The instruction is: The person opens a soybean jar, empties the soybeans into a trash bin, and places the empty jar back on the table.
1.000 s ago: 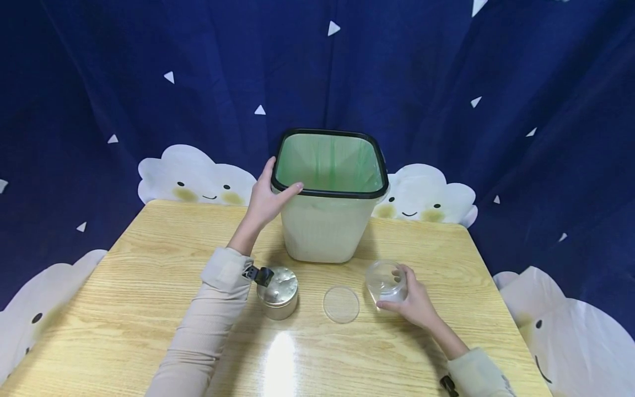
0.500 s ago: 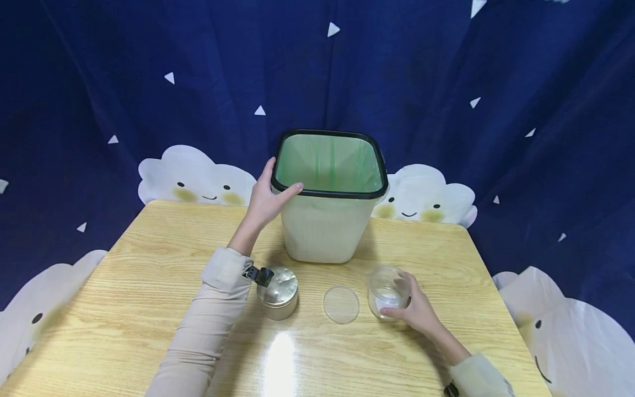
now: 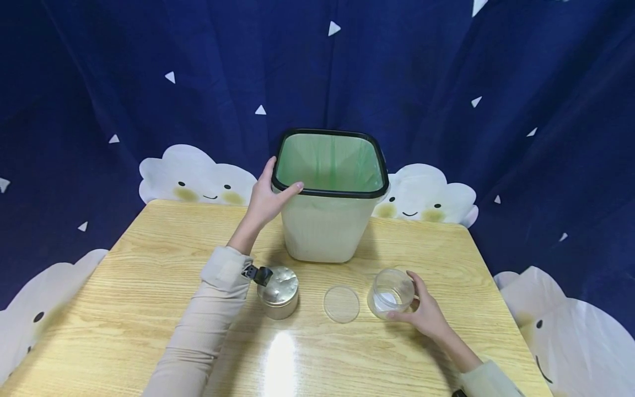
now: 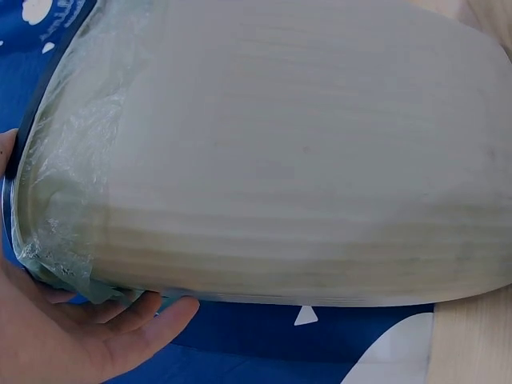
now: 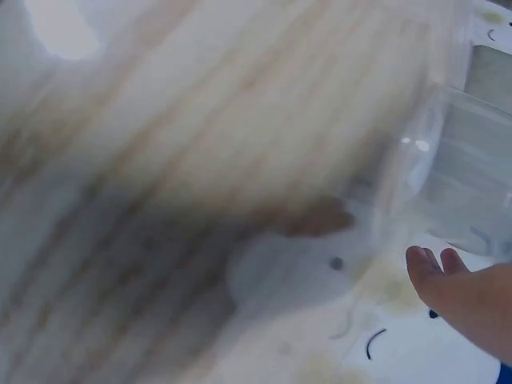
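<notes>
A trash bin with a black rim and a pale green liner stands at the back of the table. My left hand grips its left front corner, thumb over the rim; in the left wrist view the fingers lie along the bin's side. On the right, a clear plastic jar without a lid rests on the table, something white at its bottom. My right hand stands spread at the jar's right side. The right wrist view has its fingertips just off the jar's wall.
A clear round lid lies flat left of the jar. Under my left wrist stands a round tin with a silvery top. The wooden table ends before a dark blue curtain with cloud cutouts.
The jar has gone from tilted in my right hand to upright on the table, slightly nearer me. My right fingers have loosened and drawn rightward from it. The left hand stays on the bin.
</notes>
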The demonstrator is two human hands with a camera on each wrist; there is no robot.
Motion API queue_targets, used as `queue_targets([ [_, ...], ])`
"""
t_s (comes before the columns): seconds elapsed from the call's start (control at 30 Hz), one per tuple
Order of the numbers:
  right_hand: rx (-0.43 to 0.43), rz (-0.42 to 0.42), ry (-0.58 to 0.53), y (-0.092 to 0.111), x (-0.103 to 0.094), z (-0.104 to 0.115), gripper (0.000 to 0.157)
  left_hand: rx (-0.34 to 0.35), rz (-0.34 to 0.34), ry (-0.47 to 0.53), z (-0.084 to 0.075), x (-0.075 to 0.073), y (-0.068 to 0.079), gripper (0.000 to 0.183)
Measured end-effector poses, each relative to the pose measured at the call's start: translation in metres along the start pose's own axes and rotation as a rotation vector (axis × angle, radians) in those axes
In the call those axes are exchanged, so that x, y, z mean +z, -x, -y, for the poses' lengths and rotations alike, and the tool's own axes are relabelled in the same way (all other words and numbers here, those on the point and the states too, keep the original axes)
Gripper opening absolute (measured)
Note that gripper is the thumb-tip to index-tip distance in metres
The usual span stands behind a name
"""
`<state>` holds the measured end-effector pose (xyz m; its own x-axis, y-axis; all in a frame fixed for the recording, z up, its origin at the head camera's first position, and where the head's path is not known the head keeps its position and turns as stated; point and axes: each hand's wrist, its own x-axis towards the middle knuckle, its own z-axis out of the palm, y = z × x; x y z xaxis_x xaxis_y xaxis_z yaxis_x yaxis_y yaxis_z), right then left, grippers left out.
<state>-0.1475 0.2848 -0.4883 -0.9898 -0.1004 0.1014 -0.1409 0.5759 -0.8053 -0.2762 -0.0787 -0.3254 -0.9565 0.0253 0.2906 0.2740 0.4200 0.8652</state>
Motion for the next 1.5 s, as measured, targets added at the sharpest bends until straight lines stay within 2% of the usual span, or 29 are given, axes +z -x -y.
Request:
queue_targets([
  [0.27, -0.113, -0.046, 0.02, 0.003, -0.013, 0.02, 0.099, 0.001, 0.004, -0.003, 0.0, 0.0, -0.001, 0.088],
  [0.5, -0.167, -0.112, 0.081, 0.003, -0.023, 0.04, 0.093, -0.001, 0.012, -0.011, 0.0, -0.001, -0.001, 0.09],
  [0.77, -0.205, -0.151, 0.061, 0.001, -0.027, 0.054, 0.09, -0.009, 0.014, -0.025, 0.0, -0.001, -0.001, 0.089],
  [0.97, -0.227, -0.127, 0.018, 0.005, -0.024, 0.091, 0.08, -0.009, 0.013, -0.039, -0.001, -0.002, -0.001, 0.089],
  [1.03, -0.239, -0.115, -0.003, 0.005, -0.021, 0.097, 0.078, -0.007, 0.015, -0.044, -0.001, -0.002, -0.001, 0.089],
  [1.27, -0.26, -0.073, -0.059, -0.006, -0.006, 0.082, 0.083, 0.0, 0.027, -0.063, -0.001, -0.004, -0.002, 0.09],
  [1.5, -0.266, -0.009, -0.135, -0.012, 0.009, 0.086, 0.082, -0.016, 0.067, -0.122, -0.004, -0.007, -0.003, 0.091],
])
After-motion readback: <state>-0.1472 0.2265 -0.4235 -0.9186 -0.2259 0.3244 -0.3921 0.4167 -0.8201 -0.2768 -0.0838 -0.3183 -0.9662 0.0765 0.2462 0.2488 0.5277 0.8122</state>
